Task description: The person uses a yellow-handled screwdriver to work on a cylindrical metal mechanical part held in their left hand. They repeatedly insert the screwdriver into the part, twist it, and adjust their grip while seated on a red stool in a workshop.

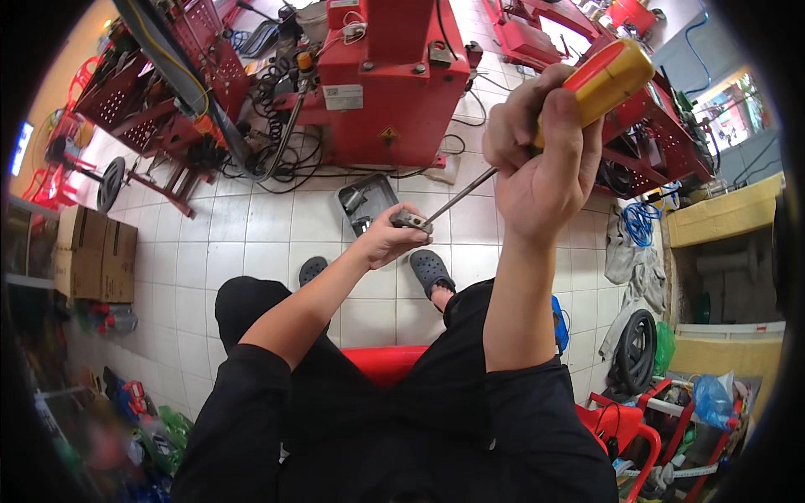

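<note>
Hands apart, both busy. R hand [545,172], raised on the R side, is wrapped round the fat plastic handle of a yellow-and-red screwdriver [610,80]; its long thin metal shaft [463,194] slants down-left. L hand [387,243], lower & nearer mid-view, is clamped on a small grey metal part [411,220], held up over the floor. Shaft's far end is at the R side of that part; can't tell if the tip is seated in it or just touching.

Just beyond the L hand, a grey rectangular tray [386,194] sits on the white tiled floor [272,230] w/ shiny metal pieces [355,199] in it. Behind that, a big red metal machine [381,130] w/ a white label, black cables on the tiles around its base.

Person's seated, black sleeves & trousers, red plastic seat [381,362] showing btwn the thighs; dark grey perforated clogs [431,267] on the feet, near the tray. Far L: brown cardboard boxes [88,256]. R side: black spoked wheel [636,350] near a blue coiled cable [640,222].
</note>
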Demonstrator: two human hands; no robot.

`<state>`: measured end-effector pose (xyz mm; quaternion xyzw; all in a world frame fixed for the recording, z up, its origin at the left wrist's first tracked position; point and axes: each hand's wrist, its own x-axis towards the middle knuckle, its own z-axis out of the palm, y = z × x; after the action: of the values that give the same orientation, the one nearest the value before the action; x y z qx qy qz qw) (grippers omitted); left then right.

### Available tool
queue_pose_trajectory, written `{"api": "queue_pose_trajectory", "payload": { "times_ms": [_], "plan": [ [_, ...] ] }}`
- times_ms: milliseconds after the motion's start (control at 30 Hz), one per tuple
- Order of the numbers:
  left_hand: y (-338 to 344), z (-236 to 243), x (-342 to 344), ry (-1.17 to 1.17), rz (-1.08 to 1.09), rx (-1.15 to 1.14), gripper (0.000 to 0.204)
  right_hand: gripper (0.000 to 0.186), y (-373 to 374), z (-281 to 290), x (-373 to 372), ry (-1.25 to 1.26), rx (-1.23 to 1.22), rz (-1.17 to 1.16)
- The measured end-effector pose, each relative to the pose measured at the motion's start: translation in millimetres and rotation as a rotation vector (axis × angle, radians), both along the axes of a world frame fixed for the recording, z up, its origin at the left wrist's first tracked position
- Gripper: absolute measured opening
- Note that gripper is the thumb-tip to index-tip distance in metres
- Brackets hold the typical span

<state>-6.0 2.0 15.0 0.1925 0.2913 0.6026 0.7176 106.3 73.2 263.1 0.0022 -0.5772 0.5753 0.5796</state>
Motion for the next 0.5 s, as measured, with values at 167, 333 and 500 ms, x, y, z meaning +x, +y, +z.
{"api": "queue_pose_trajectory", "payload": {
  "times_ms": [167,333,500],
  "plan": [
    [-6.2,3.2,3.4,-0.145,0.124,-0.095,0.038,0.014,-0.1,-3.3,-9.5,0.055,-0.016,-0.111],
    [0.6,6.6,-6.9,0.014,0.126,-0.101,0.038,0.013,3.4,-1.8,-5.1,0.118,-0.047,-0.054],
    [0.5,1.8,-8.5,0.124,0.081,-0.086,0.031,0.009,2.8,-3.1,-0.2,0.073,-0.101,0.079]
  ]
}}
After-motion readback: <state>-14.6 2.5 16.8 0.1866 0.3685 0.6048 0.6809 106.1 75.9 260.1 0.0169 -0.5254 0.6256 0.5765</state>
